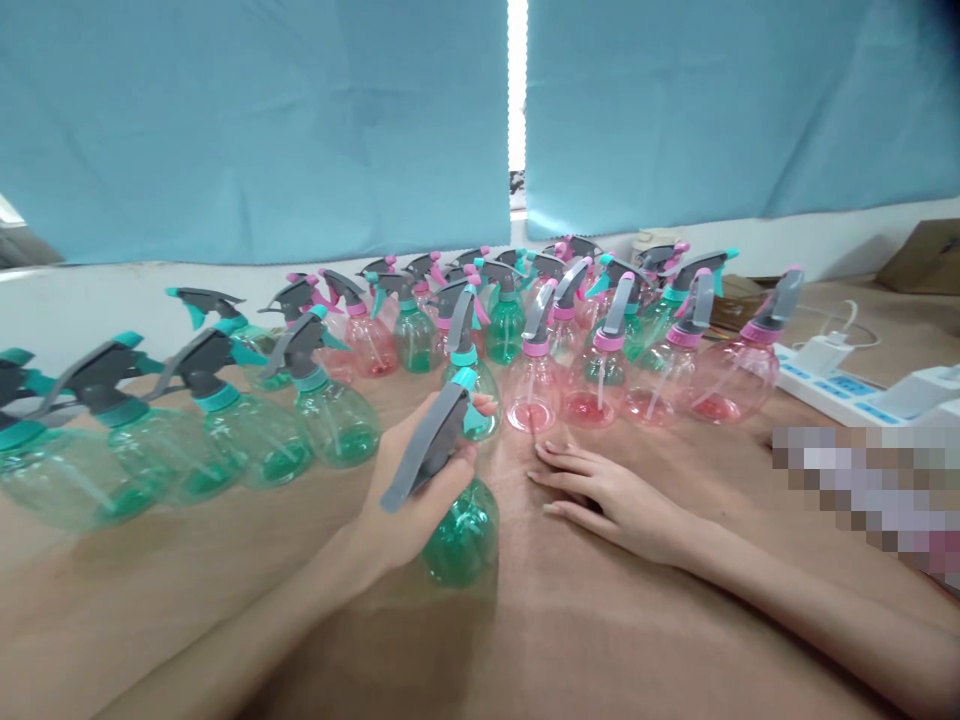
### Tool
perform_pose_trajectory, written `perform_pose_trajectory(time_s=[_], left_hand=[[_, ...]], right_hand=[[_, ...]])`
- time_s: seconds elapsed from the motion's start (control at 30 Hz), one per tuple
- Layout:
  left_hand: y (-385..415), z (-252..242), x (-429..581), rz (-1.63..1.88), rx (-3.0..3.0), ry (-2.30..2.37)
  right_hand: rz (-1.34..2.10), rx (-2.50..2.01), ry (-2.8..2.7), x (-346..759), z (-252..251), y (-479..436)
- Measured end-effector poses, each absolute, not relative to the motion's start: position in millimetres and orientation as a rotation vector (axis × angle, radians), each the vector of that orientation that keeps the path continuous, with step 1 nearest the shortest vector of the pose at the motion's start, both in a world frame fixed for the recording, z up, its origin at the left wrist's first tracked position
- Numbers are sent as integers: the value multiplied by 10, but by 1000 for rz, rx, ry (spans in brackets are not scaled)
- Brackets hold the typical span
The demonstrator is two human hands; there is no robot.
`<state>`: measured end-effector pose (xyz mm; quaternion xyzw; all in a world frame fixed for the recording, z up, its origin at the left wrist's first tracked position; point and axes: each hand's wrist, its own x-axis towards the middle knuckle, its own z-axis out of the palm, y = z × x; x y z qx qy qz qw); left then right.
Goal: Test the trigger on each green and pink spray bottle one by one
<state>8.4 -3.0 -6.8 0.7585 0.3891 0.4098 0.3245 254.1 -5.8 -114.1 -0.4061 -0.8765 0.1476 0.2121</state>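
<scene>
My left hand is closed around the neck of a green spray bottle, just under its grey and teal trigger head. The bottle is upright in front of me; I cannot tell whether its base touches the table. Fingers spread, my right hand lies flat on the brown tabletop and holds nothing. Just beyond its fingertips stands a front row of pink spray bottles. Another green spray bottle stands directly behind the held one, partly hidden by my left hand.
A row of green spray bottles runs along the left. More pink and green bottles crowd the back. At the right lie a white power strip with plugs and a cardboard box. Blue curtains hang behind.
</scene>
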Motion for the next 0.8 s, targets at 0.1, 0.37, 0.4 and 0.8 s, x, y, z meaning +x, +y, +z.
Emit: perform_pose_trajectory(time_s=[0.1, 0.37, 0.4, 0.8], left_hand=[[-33, -49, 93, 1094, 2015, 1022], [-45, -49, 91, 1072, 1967, 1069], [-47, -58, 86, 1061, 1954, 1072], [-55, -67, 80, 1079, 1915, 1068]], right_hand=[[406, -1126, -2427, 2549, -1149, -59], [400, -1124, -2431, 2550, -1123, -85], [400, -1125, -2436, 2549, -1120, -88], [421, -1130, -2420, 2559, -1139, -84]])
